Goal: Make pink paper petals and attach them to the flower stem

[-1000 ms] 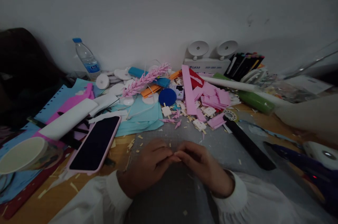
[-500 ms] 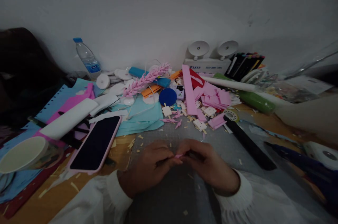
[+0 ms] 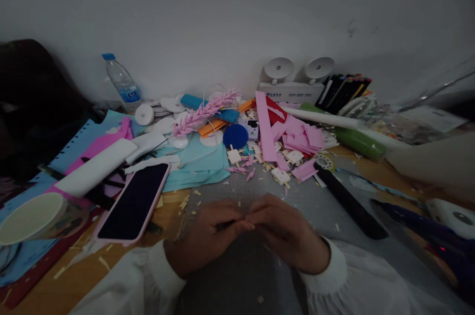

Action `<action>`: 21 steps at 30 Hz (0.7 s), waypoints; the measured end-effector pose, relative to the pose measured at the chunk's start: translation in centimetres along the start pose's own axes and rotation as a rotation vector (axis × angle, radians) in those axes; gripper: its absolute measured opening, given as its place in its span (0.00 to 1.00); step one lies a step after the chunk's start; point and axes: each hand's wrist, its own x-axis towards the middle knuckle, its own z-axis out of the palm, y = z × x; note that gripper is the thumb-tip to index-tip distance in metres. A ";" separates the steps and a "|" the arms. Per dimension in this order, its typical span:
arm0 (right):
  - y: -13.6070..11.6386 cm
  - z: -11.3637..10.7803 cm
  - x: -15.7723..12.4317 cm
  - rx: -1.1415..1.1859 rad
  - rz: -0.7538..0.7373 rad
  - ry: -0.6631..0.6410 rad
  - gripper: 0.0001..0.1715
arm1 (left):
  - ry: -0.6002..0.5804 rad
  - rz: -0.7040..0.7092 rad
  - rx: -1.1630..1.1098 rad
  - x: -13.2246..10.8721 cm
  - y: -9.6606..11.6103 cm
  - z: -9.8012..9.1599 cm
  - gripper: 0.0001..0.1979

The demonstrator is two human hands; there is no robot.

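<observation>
My left hand [image 3: 213, 236] and my right hand [image 3: 287, 233] meet at the fingertips above the grey cutting mat [image 3: 241, 275]. Both are closed in a pinch. Their fingers hide the small pink paper piece that showed between them a moment ago. Just beyond lie several small twisted pink paper pieces [image 3: 250, 174] and cream-coloured square tags [image 3: 281, 176]. Farther back are a pink paper strip [image 3: 265, 129], a pile of folded pink paper [image 3: 304, 137] and a pink paper flower spike [image 3: 208, 113].
A phone [image 3: 134, 203] and a tilted paper cup [image 3: 33, 218] lie to the left, beside teal paper sheets [image 3: 202, 157]. A water bottle [image 3: 124, 82] stands by the wall. On the right are a black bar-shaped object [image 3: 351, 201], a dark blue glue gun [image 3: 419, 231] and a green roll [image 3: 359, 143].
My right hand has shifted slightly left, its fingers closing over my left fingertips. The pink paper piece between them has gone from sight. A red light now shows on the glue gun.
</observation>
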 end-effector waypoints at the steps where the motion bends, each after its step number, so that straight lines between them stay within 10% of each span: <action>1: -0.1 0.0 0.0 0.099 0.099 -0.001 0.09 | 0.021 0.035 0.009 0.1 0.0 0.0 0.14; 9: 0.2 0.4 0.3 0.593 0.754 -0.081 0.23 | 0.004 0.138 0.190 0.3 0.4 -0.1 0.16; 21: -0.1 0.6 0.2 0.398 0.433 0.124 0.10 | 0.021 -0.100 -0.018 -0.1 -0.1 0.2 0.17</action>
